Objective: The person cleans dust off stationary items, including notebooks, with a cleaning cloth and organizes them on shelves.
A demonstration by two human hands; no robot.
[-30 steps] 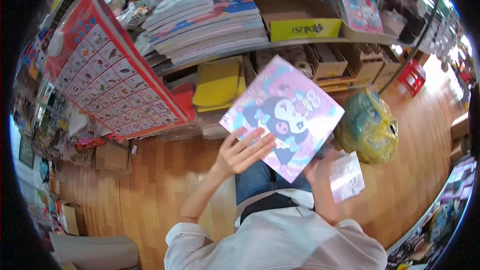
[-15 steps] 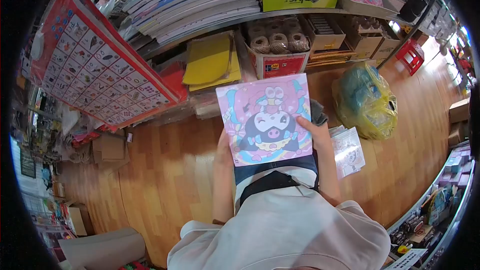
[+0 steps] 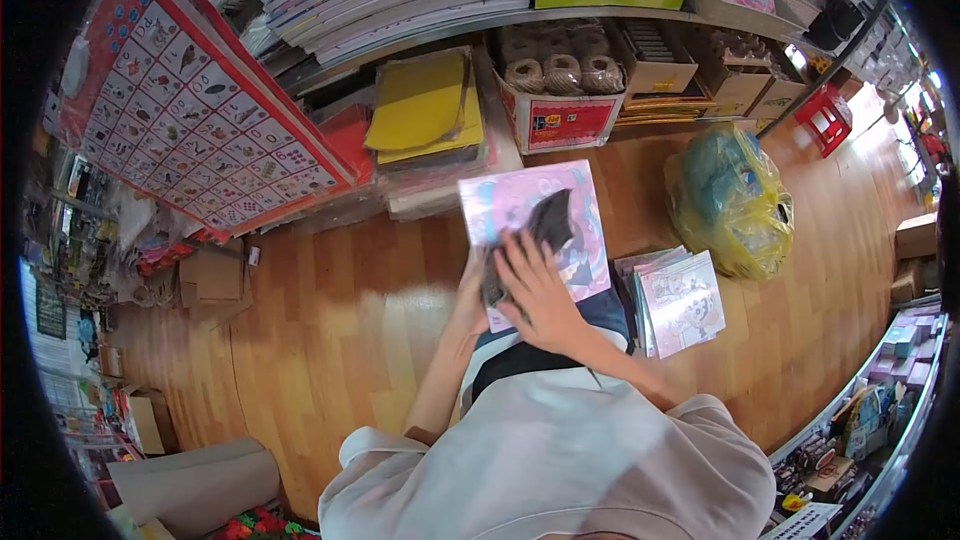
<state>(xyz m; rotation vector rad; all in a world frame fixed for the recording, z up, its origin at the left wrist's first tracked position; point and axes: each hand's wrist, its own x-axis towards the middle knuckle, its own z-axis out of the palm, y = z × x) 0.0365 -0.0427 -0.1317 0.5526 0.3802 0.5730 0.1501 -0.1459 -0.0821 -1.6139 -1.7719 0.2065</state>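
A pink picture book point(image 3: 580, 185) with a cartoon character cover lies tilted over my lap. My left hand point(image 3: 468, 300) grips its left edge, the fingers partly hidden. On the cover is a dark grey cloth point(image 3: 552, 220), bunched and partly under my right hand point(image 3: 540, 295). The fingers of that hand press the cloth against the left part of the cover, hiding much of the printed figure. Beside my right leg, on the floor, a small pile of similar thin books point(image 3: 683, 305) is fanned out.
A yellow plastic bag point(image 3: 735, 210) stands on the wooden floor to the right. Ahead, a low shelf holds a box of twine rolls point(image 3: 560, 120), yellow sheets point(image 3: 420, 105) and stacked books point(image 3: 400, 0). A red-framed picture chart point(image 3: 190, 110) leans at left.
My right hand has left the book's right edge and now presses the dark cloth on the cover. The book has turned slightly, and more of the floor pile shows.
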